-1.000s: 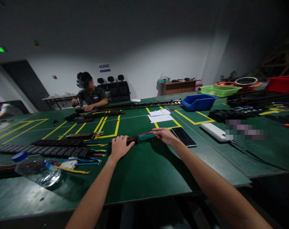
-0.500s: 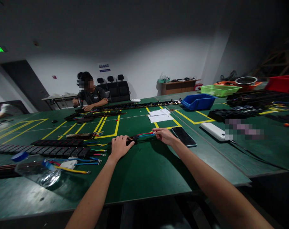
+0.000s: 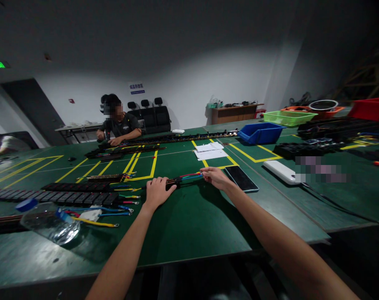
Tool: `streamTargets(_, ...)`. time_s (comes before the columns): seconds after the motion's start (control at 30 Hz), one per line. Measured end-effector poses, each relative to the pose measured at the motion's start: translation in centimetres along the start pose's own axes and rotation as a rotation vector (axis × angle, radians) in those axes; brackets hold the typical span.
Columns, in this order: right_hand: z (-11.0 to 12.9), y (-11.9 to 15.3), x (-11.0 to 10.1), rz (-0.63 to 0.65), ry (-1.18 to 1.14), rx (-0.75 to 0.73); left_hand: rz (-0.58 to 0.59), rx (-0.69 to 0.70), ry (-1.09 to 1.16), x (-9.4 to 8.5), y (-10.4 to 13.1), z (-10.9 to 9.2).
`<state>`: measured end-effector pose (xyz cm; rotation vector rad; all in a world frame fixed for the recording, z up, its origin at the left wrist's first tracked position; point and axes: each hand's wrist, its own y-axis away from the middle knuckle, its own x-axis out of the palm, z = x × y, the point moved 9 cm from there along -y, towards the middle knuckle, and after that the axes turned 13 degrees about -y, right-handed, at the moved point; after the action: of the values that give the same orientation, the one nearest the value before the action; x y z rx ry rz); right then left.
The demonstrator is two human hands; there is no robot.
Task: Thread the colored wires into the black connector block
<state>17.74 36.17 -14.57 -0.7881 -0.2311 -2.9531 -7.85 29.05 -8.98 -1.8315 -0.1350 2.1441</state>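
Observation:
My left hand [image 3: 159, 192] rests over a long black strip [image 3: 177, 181], its fingers curled across the top and its thumb along the near side. Red, yellow and blue wires [image 3: 191, 176] run out of the strip's right end. At their far tips, my right hand [image 3: 214, 178] pinches the wire ends between thumb and fingers; which of the wires are in the pinch is hard to make out. Just right of that hand lies a dark phone [image 3: 242, 179]. Left of my left hand are more black strips [image 3: 83, 198] with lugged wire ends.
A clear plastic bottle [image 3: 50, 223] with a blue cap lies at the front left. Papers [image 3: 210, 152], a blue bin [image 3: 259, 133] and a white power bank [image 3: 279, 172] with a cable are on the green table [image 3: 195, 233]. A co-worker [image 3: 122, 125] sits across.
Almost nothing differs. My right hand and the wire ends have shifted very slightly; my left hand stays on the strip.

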Motion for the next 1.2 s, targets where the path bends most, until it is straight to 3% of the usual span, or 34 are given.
streamTargets(0.47,0.38,-0.06,0.19,0.006,0.032,-0.054,0.018,-0.005,0.017,0.14,-0.1,0.09)
streamTargets(0.97,-0.35,-0.14,-0.03,-0.045,-0.147,0.081,0.017,-0.008,0.003,0.15,-0.08,0.12)
streamTargets(1.2,0.12,0.06,0.45,0.01,-0.155,0.05,0.006,-0.003,0.017,0.03,-0.1,0.09)
